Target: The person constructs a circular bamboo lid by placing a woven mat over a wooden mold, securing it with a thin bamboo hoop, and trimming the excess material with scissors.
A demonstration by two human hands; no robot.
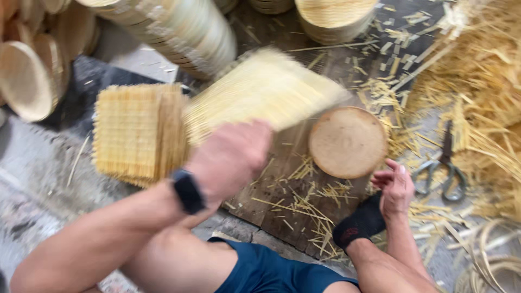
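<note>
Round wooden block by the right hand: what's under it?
The round wooden block rests on a dark wooden board littered with straw offcuts. Whatever lies directly beneath the block is covered. The right hand is beside it, open.

Square woven mat of pale bamboo strips [266,89]: motion-blurred, weave unreadable; near edge hidden behind left hand [230,157], whose fingers are out of sight. Stacks of round pale bamboo trays [179,30]: cut by top edge. Loose coil of bamboo strip [488,260]: cut at bottom right corner. Right hand [396,187]: fingertips blurred.
</note>
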